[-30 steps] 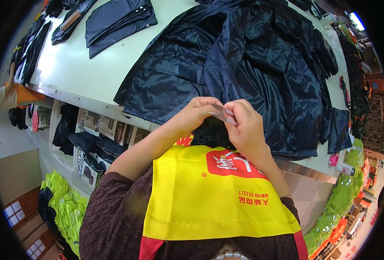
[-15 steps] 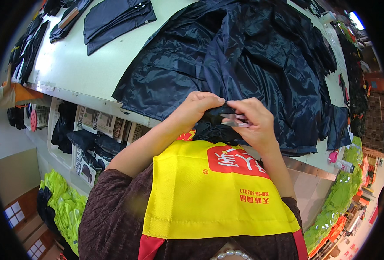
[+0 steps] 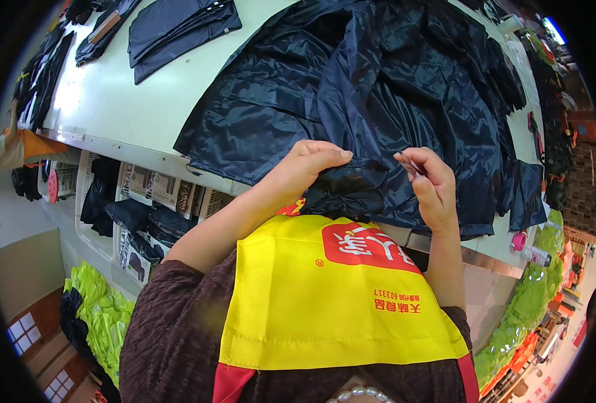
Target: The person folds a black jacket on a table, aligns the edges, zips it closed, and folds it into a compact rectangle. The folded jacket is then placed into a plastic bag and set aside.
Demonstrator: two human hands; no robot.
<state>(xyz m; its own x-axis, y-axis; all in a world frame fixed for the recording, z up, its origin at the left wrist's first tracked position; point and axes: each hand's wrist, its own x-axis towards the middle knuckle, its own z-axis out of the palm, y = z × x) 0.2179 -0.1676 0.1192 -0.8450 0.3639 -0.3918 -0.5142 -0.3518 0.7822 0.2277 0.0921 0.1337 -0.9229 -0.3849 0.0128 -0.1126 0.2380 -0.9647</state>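
Glossy dark-blue fabric spreads in creases: a large garment (image 3: 419, 101) lying on a pale table (image 3: 103, 101), its near edge bunched before someone wearing a yellow apron (image 3: 291, 295). The left hand (image 3: 311, 163) has thumb and fingertips pressed together above the bunched edge; whether cloth is between them, I cannot tell. The right hand (image 3: 435, 191), raised just apart, grips a small metal tool (image 3: 413, 166). Folded dark cloth (image 3: 180, 33) lies at the upper left.
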